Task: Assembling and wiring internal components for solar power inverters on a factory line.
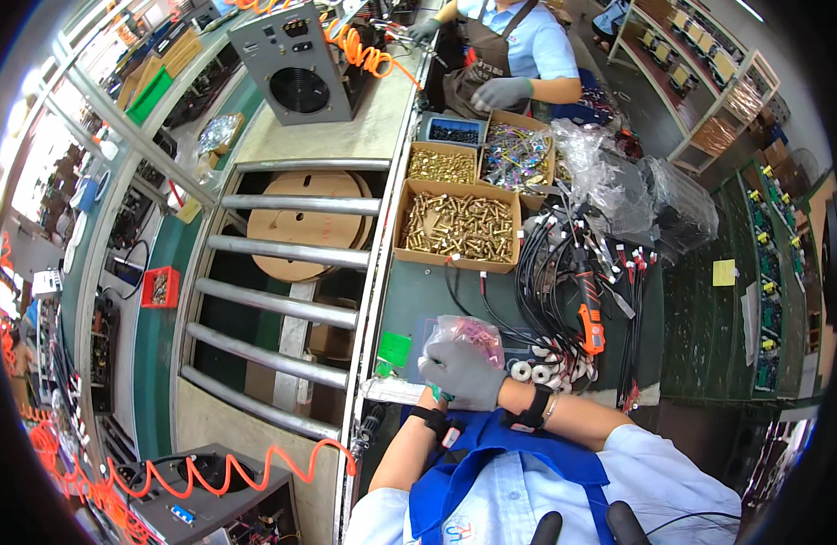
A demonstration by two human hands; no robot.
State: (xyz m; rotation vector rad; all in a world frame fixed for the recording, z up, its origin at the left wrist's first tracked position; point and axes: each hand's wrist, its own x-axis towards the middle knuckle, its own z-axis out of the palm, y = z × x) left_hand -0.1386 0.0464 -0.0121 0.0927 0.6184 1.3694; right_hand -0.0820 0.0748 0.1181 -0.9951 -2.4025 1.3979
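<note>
My right hand (473, 374), in a grey glove, lies across my left hand close to my body. Its fingers look curled inward, and what they hold is hidden. Of my left hand (440, 393) only a bit at the wrist with a green edge shows; its fingers are covered by the right one. Just beyond them rests a clear plastic bag (478, 331) with pinkish pieces inside. Several white rings (522, 371) lie to the right of my right hand. An orange and black power screwdriver (590, 316) is farther right, beside a bundle of black cables (546, 272).
Cartons of brass fittings (459, 227) stand beyond the cables, with a blue bin (455, 131) behind. A roller conveyor (282, 300) runs along the left. Across the bench, a co-worker's gloved hand (501, 94) is near the cartons. A grey metal case (296, 73) sits at far left.
</note>
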